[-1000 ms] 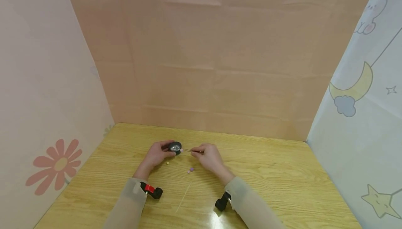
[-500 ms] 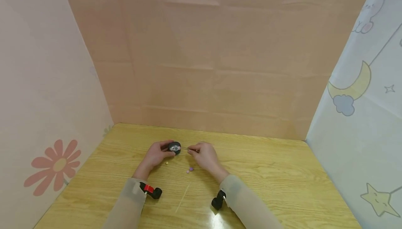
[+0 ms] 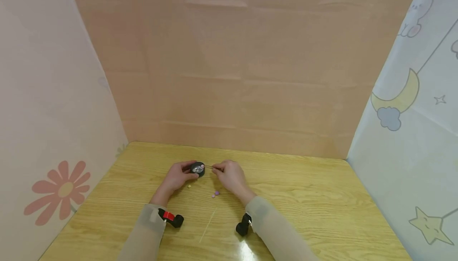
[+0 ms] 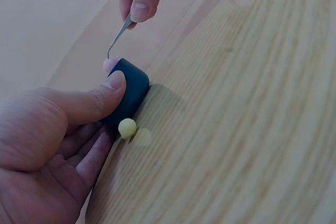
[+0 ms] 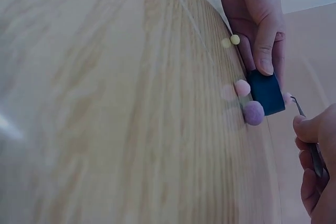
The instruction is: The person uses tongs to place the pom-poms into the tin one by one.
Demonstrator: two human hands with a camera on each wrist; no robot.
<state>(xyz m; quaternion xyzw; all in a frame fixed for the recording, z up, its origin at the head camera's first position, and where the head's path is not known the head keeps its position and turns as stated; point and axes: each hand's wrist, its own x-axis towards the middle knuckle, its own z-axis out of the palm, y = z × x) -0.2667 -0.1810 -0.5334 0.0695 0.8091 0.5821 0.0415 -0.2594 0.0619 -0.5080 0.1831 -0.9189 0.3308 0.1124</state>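
Note:
My left hand (image 3: 177, 177) grips a small dark round cup (image 4: 135, 88) with a shiny inside, thumb on its near side and fingers behind. Thin bent-tip tweezers (image 4: 118, 36) are pinched in my right hand (image 3: 230, 175). At their tip a pale pink pom-pom (image 4: 108, 65) shows right at the cup's rim, on the side toward my right hand. Below the cup, near my left fingers, lies a yellow pom-pom (image 4: 127, 128). A purple pom-pom (image 5: 254, 113) and a second pink pom-pom (image 5: 242, 88) lie side by side on the table, nearer to me than the cup.
The wood-grain table (image 3: 304, 205) reaches back to a plain tan backdrop (image 3: 229, 74). Patterned white panels stand at the left (image 3: 43, 94) and right (image 3: 429, 141). Each sleeve carries a black wrist mount, the left one (image 3: 171, 218) with a red part.
My right hand has moved left and slightly back, bringing the tweezers and pink pom-pom from beside the cup to its rim. My left hand keeps its grip on the cup.

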